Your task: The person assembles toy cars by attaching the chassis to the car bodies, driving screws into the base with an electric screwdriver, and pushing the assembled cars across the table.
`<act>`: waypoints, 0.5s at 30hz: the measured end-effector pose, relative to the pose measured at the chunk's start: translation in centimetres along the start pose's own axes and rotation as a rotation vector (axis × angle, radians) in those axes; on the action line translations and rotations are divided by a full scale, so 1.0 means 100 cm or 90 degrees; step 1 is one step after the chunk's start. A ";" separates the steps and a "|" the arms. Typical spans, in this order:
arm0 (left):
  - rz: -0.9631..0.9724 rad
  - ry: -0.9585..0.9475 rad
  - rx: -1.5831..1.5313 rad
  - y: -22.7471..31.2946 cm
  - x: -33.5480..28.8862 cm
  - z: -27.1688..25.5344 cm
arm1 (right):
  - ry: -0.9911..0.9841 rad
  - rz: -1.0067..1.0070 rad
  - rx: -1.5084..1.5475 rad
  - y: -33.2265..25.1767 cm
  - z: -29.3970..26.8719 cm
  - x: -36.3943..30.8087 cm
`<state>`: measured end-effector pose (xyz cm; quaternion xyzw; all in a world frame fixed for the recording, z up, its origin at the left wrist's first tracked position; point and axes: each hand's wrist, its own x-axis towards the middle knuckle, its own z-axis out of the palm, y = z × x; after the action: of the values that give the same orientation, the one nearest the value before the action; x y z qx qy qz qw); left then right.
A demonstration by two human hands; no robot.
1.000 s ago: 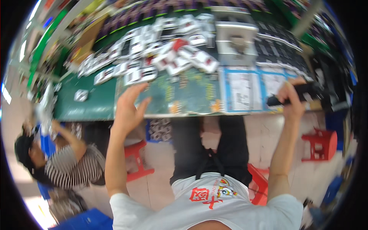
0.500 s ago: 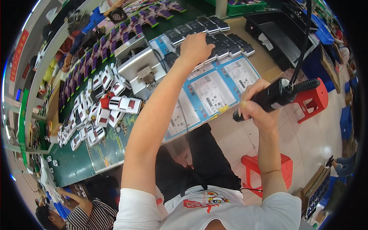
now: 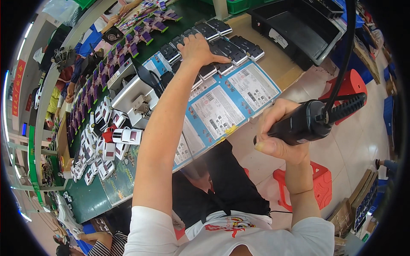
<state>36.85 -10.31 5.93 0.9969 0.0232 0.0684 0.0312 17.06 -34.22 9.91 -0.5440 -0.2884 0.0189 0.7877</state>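
My left hand (image 3: pixel 197 52) reaches out over rows of toy cars lying wheels up, their black undersides (image 3: pixel 242 48) showing. Its fingers and thumb are spread across several of them and appear to rest on them. In my right hand (image 3: pixel 294 149) is a corded black electric screwdriver (image 3: pixel 301 123), held in front of the table edge, away from the cars. Its tip is hidden by my fingers. Under and in front of the rows lie blue-and-white printed sheets (image 3: pixel 217 110).
Left of my left forearm stand a metal fixture (image 3: pixel 139 104) and a pile of white toy cars (image 3: pixel 128 136). Purple-and-green parts (image 3: pixel 102 68) line the far side. A black tray (image 3: pixel 294 34) sits at the far right. Red stools (image 3: pixel 320 190) stand on the floor; another person's striped sleeve (image 3: pixel 117 243) shows lower left.
The whole view has shifted, with the table sliding left in it. My left hand has spread its fingers wider over the cars. My right hand still grips the screwdriver, now slightly lower.
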 end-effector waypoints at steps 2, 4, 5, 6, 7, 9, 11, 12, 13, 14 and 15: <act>0.004 0.010 -0.023 -0.001 0.000 0.002 | -0.006 -0.005 -0.006 0.001 0.001 -0.001; -0.005 -0.046 -0.069 -0.003 0.005 0.004 | 0.004 0.004 0.013 0.001 0.002 -0.002; -0.005 -0.044 -0.071 -0.005 0.006 0.005 | 0.002 0.003 0.011 0.001 0.004 -0.003; -0.003 -0.043 -0.096 -0.007 0.006 0.006 | 0.010 0.000 0.010 0.001 0.005 -0.005; -0.001 -0.043 -0.122 -0.009 0.006 0.007 | 0.018 -0.002 0.010 0.001 0.007 -0.006; -0.009 -0.043 -0.208 -0.022 0.011 0.007 | 0.018 0.016 0.007 -0.003 0.010 -0.008; -0.017 -0.076 -0.354 -0.039 0.016 0.005 | 0.009 0.034 0.008 -0.005 0.015 -0.010; -0.011 -0.079 -0.362 -0.031 0.013 0.006 | 0.026 0.031 -0.002 -0.004 0.013 -0.011; -0.007 -0.046 -0.373 -0.022 0.005 0.004 | 0.035 0.026 -0.007 -0.003 0.014 -0.011; -0.004 -0.011 -0.384 -0.014 -0.002 0.001 | 0.031 0.026 -0.010 -0.004 0.017 -0.011; 0.010 0.005 -0.428 -0.021 -0.005 0.003 | 0.027 0.041 0.020 -0.005 0.024 -0.009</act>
<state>36.34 -8.23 5.44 0.9306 -0.0084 0.0762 0.3579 14.99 -32.71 10.52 -0.5406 -0.2536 0.0375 0.8012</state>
